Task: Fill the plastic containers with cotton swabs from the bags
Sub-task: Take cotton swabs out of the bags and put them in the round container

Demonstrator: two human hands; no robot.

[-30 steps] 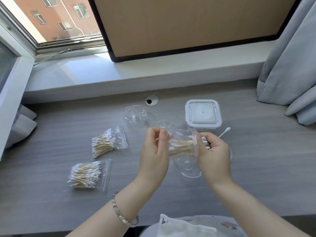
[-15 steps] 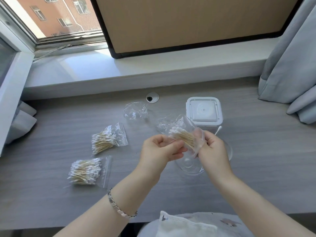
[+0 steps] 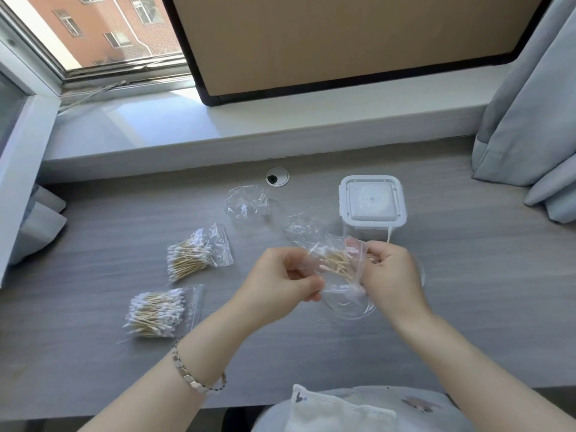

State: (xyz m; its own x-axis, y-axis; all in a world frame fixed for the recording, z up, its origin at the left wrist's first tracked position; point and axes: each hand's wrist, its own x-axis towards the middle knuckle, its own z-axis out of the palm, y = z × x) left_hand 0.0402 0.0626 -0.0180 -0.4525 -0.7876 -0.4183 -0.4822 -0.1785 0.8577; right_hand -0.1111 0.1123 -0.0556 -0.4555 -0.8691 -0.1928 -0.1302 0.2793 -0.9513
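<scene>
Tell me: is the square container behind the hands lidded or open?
Lidded. The white lid sits flat across the square container, covering its whole top.

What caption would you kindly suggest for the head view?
Left hand and right hand grip a clear bag of cotton swabs over a round clear container, near a lidded square container.

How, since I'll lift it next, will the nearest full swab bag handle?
Probably floppy: the nearest full swab bag is thin clear film, lying slack. Likely light, holding only slim swabs. The film looks glossy, so it may slip.
</scene>
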